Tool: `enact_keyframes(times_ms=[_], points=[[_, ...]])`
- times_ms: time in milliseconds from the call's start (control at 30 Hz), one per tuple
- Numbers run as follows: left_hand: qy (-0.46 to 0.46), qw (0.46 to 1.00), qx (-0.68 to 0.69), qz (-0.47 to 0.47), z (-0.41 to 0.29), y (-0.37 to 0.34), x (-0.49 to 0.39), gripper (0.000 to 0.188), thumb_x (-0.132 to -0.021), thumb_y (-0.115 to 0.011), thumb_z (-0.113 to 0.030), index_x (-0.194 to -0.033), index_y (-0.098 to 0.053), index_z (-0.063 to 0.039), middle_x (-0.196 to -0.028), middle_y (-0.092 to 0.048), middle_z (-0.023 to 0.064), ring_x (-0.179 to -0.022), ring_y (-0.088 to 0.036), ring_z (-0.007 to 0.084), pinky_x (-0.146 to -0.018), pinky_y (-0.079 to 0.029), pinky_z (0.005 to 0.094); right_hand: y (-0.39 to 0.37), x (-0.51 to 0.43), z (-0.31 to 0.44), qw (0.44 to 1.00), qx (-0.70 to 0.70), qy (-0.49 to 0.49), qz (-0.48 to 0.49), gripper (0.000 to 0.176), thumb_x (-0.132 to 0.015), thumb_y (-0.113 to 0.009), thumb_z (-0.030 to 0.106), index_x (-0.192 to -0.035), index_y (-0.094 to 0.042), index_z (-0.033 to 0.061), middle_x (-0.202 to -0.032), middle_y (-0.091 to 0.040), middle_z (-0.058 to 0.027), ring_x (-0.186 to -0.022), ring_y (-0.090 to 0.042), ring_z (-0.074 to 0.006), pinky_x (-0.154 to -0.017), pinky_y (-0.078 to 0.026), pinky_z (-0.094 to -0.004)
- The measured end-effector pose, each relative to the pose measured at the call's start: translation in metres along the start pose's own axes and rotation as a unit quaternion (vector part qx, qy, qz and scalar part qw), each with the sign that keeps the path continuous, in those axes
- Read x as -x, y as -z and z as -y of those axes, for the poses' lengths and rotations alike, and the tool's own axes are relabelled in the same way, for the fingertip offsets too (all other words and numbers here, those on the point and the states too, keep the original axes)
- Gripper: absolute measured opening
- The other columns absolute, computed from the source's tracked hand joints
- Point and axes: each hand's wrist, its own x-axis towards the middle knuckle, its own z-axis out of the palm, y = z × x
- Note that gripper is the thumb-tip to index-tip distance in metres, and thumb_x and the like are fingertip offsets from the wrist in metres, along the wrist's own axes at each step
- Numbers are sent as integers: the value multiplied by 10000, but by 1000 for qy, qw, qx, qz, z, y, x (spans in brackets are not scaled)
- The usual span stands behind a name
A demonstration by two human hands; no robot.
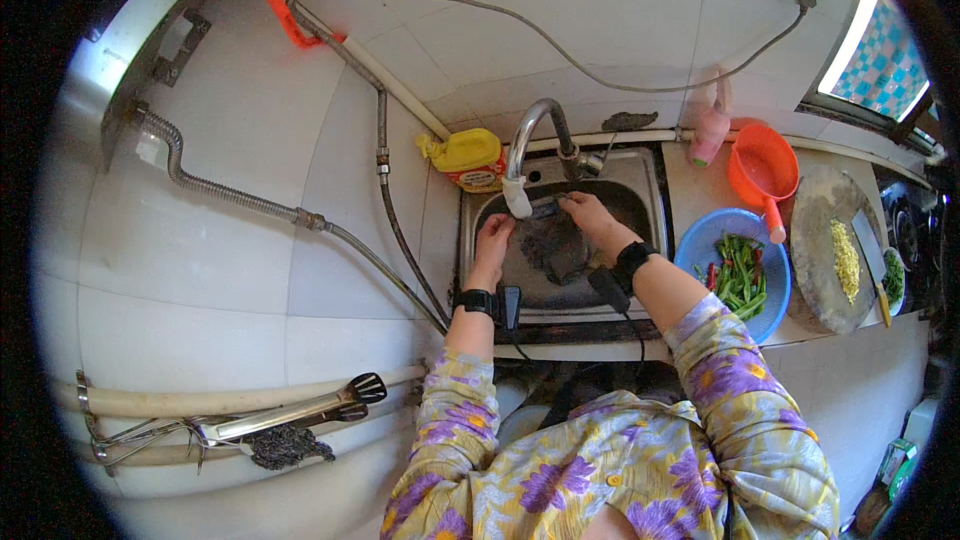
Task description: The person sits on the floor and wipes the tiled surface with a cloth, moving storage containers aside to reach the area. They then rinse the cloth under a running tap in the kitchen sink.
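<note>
Both hands are over a stainless steel sink (pixel 658 195) beneath a curved chrome faucet (pixel 526 124) with a white piece on its spout. My left hand (pixel 493 244) is at the basin's left side, close to the spout's end, fingers bent. My right hand (pixel 589 216) is near the back of the basin, its fingertips at a small dark bluish item (pixel 541 208) that I cannot make out. What either hand grips is too small to tell. A dark, crumpled mass (pixel 555 251) lies in the basin between the hands.
Right of the sink stand a blue basket (pixel 694 236) of green and red peppers, a red-orange dipper (pixel 761 161), and a round chopping board (pixel 817 202) with chopped pale pieces and a knife (pixel 870 247). A yellow bottle (pixel 469 154) stands back left. Utensils (pixel 277 416) hang on the left pipe.
</note>
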Motion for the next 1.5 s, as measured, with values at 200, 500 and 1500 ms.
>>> enact_keyframes(times_ms=[200,500,1500], points=[[-132,990,-35,28,-23,-27,18,285,-900,-581,-243,-1123,-530,-73,-1089,-550,10,-1042,-494,144,-846,-415,301,-4,6,-3,953,210,135,173,615,-788,-673,268,-1307,-436,40,-1325,-453,-197,-1197,-456,-338,-959,-401,-404],[-167,955,-214,123,3,-10,12,402,-849,-649,-209,-1193,-519,-45,-1119,-587,67,-1022,-536,193,-870,-428,317,-8,16,25,942,118,231,215,417,-844,-633,226,-1173,-534,-10,-1166,-572,-162,-1045,-557,-271,-865,-440,-358],[-47,986,112,113,-19,-31,11,266,-923,-536,-198,-1158,-550,-75,-1121,-561,33,-1000,-526,143,-841,-427,290,0,4,-27,938,104,301,139,524,-848,-647,293,-1256,-435,40,-1253,-510,-160,-1082,-528,-225,-879,-433,-370]])
